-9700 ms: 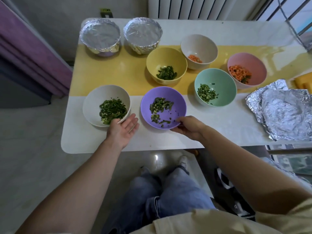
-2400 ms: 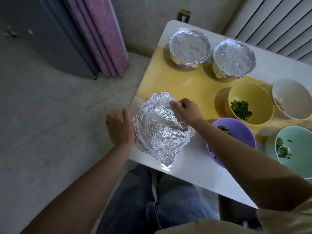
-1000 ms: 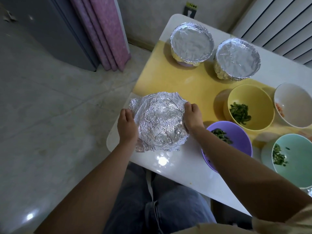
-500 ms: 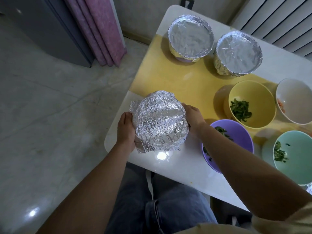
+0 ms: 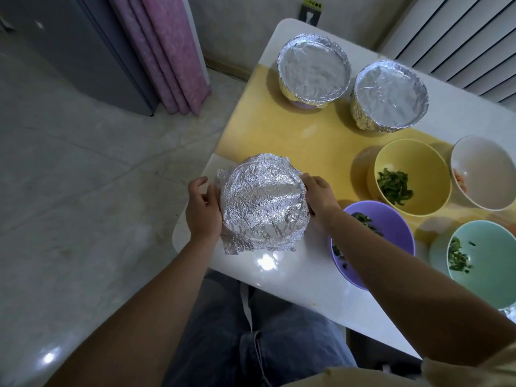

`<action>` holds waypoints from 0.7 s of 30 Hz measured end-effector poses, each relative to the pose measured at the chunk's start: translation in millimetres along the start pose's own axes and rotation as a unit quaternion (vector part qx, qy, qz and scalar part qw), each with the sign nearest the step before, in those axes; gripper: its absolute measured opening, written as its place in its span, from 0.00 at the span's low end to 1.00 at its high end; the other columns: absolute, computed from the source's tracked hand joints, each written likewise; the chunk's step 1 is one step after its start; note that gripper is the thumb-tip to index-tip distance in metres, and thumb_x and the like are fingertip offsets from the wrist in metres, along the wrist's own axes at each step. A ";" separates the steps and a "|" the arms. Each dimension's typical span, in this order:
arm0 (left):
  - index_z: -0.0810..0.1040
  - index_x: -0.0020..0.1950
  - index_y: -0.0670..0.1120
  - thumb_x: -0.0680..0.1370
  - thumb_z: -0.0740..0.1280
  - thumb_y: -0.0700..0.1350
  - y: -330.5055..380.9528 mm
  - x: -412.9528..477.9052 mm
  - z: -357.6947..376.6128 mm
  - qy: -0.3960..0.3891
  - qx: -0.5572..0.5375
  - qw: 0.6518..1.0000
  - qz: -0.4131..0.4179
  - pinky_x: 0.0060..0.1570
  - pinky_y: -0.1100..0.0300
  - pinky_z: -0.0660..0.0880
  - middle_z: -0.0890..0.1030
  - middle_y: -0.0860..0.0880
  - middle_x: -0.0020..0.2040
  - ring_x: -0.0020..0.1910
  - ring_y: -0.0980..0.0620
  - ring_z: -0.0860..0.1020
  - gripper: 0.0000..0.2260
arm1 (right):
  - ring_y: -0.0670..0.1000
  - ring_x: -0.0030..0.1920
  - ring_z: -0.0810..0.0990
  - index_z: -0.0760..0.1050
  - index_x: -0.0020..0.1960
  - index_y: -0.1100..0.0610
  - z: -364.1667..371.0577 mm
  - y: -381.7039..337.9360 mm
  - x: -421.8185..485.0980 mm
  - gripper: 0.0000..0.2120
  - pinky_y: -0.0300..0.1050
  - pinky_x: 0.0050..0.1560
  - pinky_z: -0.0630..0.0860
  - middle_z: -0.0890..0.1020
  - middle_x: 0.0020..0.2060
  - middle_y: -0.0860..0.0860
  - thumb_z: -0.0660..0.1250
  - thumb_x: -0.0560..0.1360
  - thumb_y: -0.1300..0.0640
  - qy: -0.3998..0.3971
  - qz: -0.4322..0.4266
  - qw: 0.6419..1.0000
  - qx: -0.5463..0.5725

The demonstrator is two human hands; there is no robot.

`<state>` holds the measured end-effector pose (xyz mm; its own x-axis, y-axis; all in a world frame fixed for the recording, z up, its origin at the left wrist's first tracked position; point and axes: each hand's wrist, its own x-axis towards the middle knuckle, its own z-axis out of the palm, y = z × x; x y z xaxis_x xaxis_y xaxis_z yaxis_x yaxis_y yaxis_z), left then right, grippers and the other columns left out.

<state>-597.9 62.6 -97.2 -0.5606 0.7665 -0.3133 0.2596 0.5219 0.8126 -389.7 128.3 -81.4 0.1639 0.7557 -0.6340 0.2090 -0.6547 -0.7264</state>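
We press the foil (image 5: 262, 199) down the bowl's sides, left hand (image 5: 202, 208) and right hand (image 5: 319, 196) each clenched on it, moulding a tight cover.

The foil (image 5: 264, 199) is thin shiny metal, crinkled all over. The white table (image 5: 301, 277) is smooth and glossy, the yellow bowl (image 5: 418, 169) smooth, matt plastic by its look, the jeans (image 5: 279, 344) denim cloth.

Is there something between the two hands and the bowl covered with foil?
Nothing visible. The left hand and the right hand cup the foil-covered bowl from its two sides. The purple bowl stands close beside the right hand, on its outer side, not between.
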 end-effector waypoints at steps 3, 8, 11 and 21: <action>0.74 0.63 0.41 0.82 0.58 0.43 6.2 -0.6 -3.2 0.081 0.077 0.991 0.068 0.44 0.60 0.65 0.76 0.39 0.56 0.50 0.44 0.75 0.12 | 0.47 0.30 0.73 0.66 0.65 0.62 -6.4 -8.6 -2.4 0.20 0.39 0.31 0.69 0.74 0.37 0.55 0.53 0.84 0.47 0.016 -0.061 0.998 -0.023; 0.75 0.63 0.39 0.81 0.56 0.44 24.0 -9.3 1.8 0.054 0.143 0.942 0.299 0.61 0.52 0.69 0.76 0.41 0.63 0.63 0.43 0.73 0.16 | 0.51 0.65 0.71 0.68 0.69 0.59 -3.3 -21.9 -14.0 0.17 0.45 0.64 0.67 0.72 0.67 0.55 0.57 0.82 0.54 0.080 -0.353 0.918 -0.162; 0.72 0.70 0.40 0.83 0.52 0.48 23.5 -16.0 10.5 -0.031 0.171 0.932 0.319 0.66 0.51 0.67 0.72 0.43 0.70 0.69 0.45 0.70 0.20 | 0.52 0.71 0.66 0.66 0.73 0.60 10.7 -11.8 -15.7 0.21 0.42 0.69 0.60 0.69 0.72 0.55 0.56 0.82 0.53 0.008 -0.404 0.887 -0.225; 0.69 0.73 0.45 0.84 0.50 0.46 17.1 -12.2 16.4 -0.063 0.177 0.933 0.307 0.58 0.47 0.74 0.74 0.47 0.68 0.63 0.48 0.74 0.19 | 0.48 0.29 0.68 0.77 0.63 0.56 11.5 -5.3 6.7 0.13 0.42 0.34 0.65 0.70 0.28 0.48 0.58 0.83 0.57 -0.065 -0.329 0.917 -0.214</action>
<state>-573.8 68.4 -87.5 -0.1295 0.9880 0.0838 0.7574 0.0440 0.6515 -400.7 136.7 -84.9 -0.2445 0.9591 -0.1428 0.5856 0.0287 -0.8101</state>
